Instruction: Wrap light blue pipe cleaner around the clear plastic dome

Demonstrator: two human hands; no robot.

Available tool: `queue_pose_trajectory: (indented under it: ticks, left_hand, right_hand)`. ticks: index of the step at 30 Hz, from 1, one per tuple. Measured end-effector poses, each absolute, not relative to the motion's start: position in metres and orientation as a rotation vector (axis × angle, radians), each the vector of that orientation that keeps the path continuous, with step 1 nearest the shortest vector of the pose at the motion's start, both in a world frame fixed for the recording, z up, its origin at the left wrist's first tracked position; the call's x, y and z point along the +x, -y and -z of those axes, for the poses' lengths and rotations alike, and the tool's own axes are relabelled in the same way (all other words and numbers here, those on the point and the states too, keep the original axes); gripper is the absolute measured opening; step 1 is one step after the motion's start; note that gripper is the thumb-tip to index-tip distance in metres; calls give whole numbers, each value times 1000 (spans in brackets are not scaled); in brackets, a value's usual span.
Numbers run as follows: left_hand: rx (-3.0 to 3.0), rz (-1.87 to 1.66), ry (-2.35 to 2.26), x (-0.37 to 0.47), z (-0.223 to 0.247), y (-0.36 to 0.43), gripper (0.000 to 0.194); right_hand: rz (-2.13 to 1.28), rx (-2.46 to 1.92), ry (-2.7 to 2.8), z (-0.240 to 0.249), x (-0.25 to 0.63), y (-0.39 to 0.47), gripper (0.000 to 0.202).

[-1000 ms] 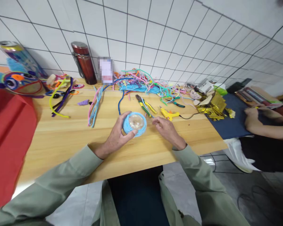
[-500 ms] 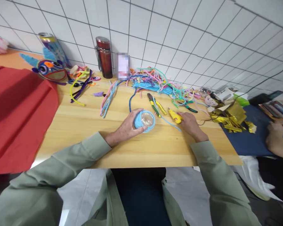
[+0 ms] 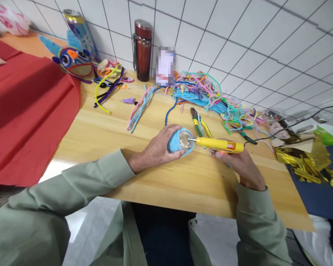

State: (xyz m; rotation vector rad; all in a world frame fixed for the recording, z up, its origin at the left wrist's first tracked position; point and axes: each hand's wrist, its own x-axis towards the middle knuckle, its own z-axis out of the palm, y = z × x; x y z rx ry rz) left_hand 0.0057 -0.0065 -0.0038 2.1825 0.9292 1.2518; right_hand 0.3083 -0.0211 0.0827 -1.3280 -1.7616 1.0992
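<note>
Cord (image 3: 174,142), light blue, winds in close rings around a clear round piece (image 3: 184,139), as I see it from the head view. Its glossy, whitish-flecked end tilts toward the desk's right edge. It sits midway between front and back edges of the desk (image 3: 161,181), gripped by the left hand (image 3: 161,148). The right hand (image 3: 242,164) grasps a yellow glue gun (image 3: 220,144), nozzle at that end; I can't tell whether they touch.

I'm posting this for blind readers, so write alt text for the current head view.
A right hand aims a yellow glue gun at the clear middle of a blue-wrapped round piece held in the left hand. Beyond them on a wooden table lie pliers and tangled pipe cleaners; a red flask stands by the tiled wall.
</note>
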Motion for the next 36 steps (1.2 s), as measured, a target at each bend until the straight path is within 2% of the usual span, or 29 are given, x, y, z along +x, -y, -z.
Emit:
queue_pose_trajectory:
  ticks: [6, 26, 36]
  left_hand:
    - [2205, -1283, -904, 5, 4, 6, 78]
    - [2262, -1262, -896, 6, 6, 4, 83]
    - [2266, -1298, -868, 7, 7, 4, 83]
  right_hand:
    - [-1201, -1340, 1795, -80, 310, 32, 38]
    - [-1098, -1291, 2107, -91, 298, 34, 28]
    - [-1052, -1331, 2110, -87, 298, 35, 37]
